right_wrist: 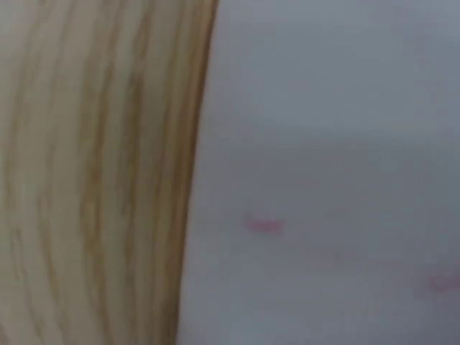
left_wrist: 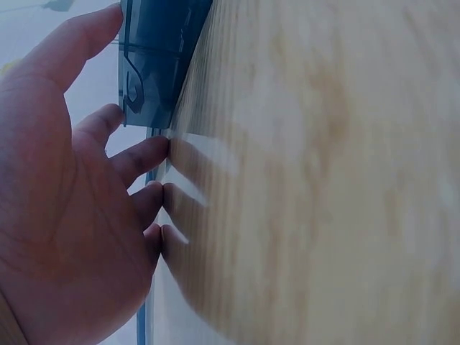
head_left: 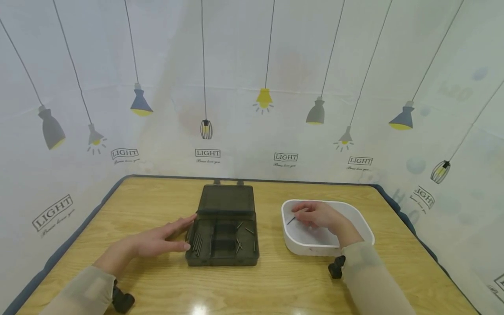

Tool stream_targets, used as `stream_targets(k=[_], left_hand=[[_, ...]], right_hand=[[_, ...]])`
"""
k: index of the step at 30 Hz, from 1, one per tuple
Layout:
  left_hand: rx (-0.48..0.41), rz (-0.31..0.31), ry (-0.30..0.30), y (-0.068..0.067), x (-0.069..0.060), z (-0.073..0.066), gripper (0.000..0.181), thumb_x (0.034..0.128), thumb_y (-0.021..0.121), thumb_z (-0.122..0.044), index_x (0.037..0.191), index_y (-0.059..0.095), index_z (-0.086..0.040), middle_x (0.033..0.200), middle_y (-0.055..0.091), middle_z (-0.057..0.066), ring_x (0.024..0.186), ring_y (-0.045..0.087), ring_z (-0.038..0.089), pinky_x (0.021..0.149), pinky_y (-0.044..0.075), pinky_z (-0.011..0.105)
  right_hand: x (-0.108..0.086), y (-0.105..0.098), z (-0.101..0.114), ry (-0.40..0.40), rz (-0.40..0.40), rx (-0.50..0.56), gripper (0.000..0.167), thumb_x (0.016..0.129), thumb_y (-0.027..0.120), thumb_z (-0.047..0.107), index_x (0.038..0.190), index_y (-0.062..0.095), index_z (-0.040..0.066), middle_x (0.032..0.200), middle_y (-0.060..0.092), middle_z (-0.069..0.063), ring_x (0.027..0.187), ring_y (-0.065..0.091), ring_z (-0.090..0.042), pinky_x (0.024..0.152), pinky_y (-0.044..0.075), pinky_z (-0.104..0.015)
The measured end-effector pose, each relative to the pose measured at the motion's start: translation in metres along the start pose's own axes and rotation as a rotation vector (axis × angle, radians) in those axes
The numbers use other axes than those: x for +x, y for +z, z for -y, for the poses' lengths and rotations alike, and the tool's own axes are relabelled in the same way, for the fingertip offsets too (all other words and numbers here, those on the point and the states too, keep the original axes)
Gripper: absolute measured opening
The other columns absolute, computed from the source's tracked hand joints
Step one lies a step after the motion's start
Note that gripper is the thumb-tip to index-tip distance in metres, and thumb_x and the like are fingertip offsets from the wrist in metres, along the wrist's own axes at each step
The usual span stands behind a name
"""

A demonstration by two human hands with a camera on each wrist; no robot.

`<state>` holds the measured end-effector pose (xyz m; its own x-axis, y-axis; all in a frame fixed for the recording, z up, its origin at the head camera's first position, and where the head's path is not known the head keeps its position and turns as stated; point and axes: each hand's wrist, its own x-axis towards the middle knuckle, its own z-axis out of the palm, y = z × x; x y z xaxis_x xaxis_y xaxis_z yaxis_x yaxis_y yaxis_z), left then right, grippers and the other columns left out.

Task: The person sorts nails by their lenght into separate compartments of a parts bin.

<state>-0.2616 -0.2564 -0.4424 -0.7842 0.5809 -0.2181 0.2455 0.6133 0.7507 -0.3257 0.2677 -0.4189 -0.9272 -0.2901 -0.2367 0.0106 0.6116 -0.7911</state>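
An open, dark see-through plastic box (head_left: 222,261) stands on the table with its lid (head_left: 226,199) tipped back. Thin dark metal rods (head_left: 198,245), like nails or screws, lie in its side compartments. My left hand (head_left: 155,240) touches the box's left side with spread fingers; the left wrist view shows the palm and the box's edge (left_wrist: 147,86). Inside a white plastic bin (head_left: 311,250), my right hand (head_left: 315,216) has bent fingers that seem to pinch one thin metal rod (head_left: 291,220). The right wrist view shows only the bin's wall (right_wrist: 323,180) and tabletop.
The wooden table (head_left: 149,288) ends at a dark edge against a white curtain (head_left: 236,57) printed with lamps. Bare wood lies between the box and the bin. Small pinkish marks show on the bin's outer wall.
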Motion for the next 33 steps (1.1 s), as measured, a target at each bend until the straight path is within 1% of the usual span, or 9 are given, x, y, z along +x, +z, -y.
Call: stream_targets(k=[2,5,12,15,18,20,24,29,33], left_hand=[[0.001,-0.001,0.002,0.0,0.001,0.0,0.09,0.1098,0.065,-0.047,0.179,0.011,-0.027,0.185,0.015,0.017,0.17,-0.006,0.05,0.133,0.005,0.076],[0.002,-0.005,0.006,0.001,0.001,-0.001,0.09,0.1099,0.065,-0.046,0.179,0.011,-0.027,0.185,0.014,0.017,0.17,-0.006,0.05,0.133,0.004,0.076],[0.007,-0.01,0.01,-0.001,-0.002,-0.004,0.091,0.1096,0.066,-0.046,0.179,0.01,-0.026,0.184,0.014,0.019,0.169,-0.007,0.053,0.131,0.001,0.078],[0.013,-0.017,-0.005,-0.001,-0.003,-0.004,0.091,0.1092,0.066,-0.048,0.179,0.01,-0.028,0.184,0.015,0.017,0.169,-0.006,0.052,0.131,0.0,0.078],[0.015,-0.019,-0.016,-0.001,-0.003,-0.002,0.091,0.109,0.066,-0.049,0.179,0.01,-0.029,0.185,0.015,0.015,0.17,-0.006,0.05,0.131,0.0,0.077],[0.012,-0.019,-0.015,-0.001,-0.002,-0.001,0.092,0.109,0.066,-0.049,0.179,0.01,-0.029,0.185,0.015,0.016,0.17,-0.007,0.05,0.131,0.0,0.077],[0.001,-0.012,-0.008,0.001,-0.001,0.0,0.092,0.1094,0.065,-0.048,0.179,0.009,-0.026,0.185,0.014,0.017,0.17,-0.008,0.05,0.132,0.0,0.077],[-0.007,-0.007,-0.004,0.002,0.0,0.0,0.092,0.1096,0.065,-0.047,0.179,0.009,-0.026,0.185,0.013,0.017,0.17,-0.008,0.05,0.132,0.0,0.077],[-0.002,-0.009,-0.006,0.002,0.0,-0.001,0.092,0.1095,0.065,-0.048,0.179,0.01,-0.026,0.185,0.013,0.016,0.169,-0.009,0.05,0.131,-0.001,0.078]], right_hand=[[0.0,0.0,-0.003,0.015,0.006,-0.015,0.037,0.106,0.074,0.029,0.138,0.074,0.011,0.105,0.074,-0.005,0.094,0.063,-0.017,0.08,0.053,-0.03],[0.002,0.001,-0.006,0.007,0.015,-0.05,0.037,0.105,0.075,0.028,0.138,0.073,0.011,0.106,0.074,-0.003,0.095,0.063,-0.016,0.081,0.052,-0.03],[0.002,0.007,-0.006,-0.05,0.008,-0.113,0.042,0.096,0.083,0.019,0.137,0.075,0.012,0.123,0.076,-0.009,0.105,0.063,-0.019,0.091,0.05,-0.031],[0.002,0.009,-0.005,-0.08,0.006,-0.134,0.043,0.093,0.084,0.012,0.135,0.075,0.008,0.118,0.076,-0.011,0.104,0.063,-0.019,0.092,0.049,-0.03],[0.002,0.011,-0.005,-0.096,0.007,-0.141,0.039,0.092,0.084,0.007,0.13,0.075,0.004,0.106,0.075,-0.01,0.096,0.063,-0.016,0.088,0.049,-0.028],[0.001,0.012,-0.005,-0.106,0.01,-0.151,0.036,0.093,0.084,0.007,0.128,0.075,0.002,0.102,0.074,-0.009,0.093,0.062,-0.014,0.086,0.049,-0.027],[0.001,0.013,-0.006,-0.103,0.013,-0.163,0.03,0.094,0.084,0.008,0.122,0.075,0.001,0.105,0.074,-0.009,0.093,0.061,-0.014,0.085,0.049,-0.027],[0.0,0.015,-0.008,-0.078,0.012,-0.16,0.024,0.095,0.083,0.01,0.117,0.076,0.004,0.112,0.076,-0.01,0.097,0.061,-0.017,0.086,0.048,-0.029],[0.0,0.014,-0.008,-0.057,0.011,-0.154,0.022,0.095,0.084,0.011,0.115,0.075,0.005,0.113,0.076,-0.008,0.098,0.061,-0.017,0.086,0.048,-0.029]])
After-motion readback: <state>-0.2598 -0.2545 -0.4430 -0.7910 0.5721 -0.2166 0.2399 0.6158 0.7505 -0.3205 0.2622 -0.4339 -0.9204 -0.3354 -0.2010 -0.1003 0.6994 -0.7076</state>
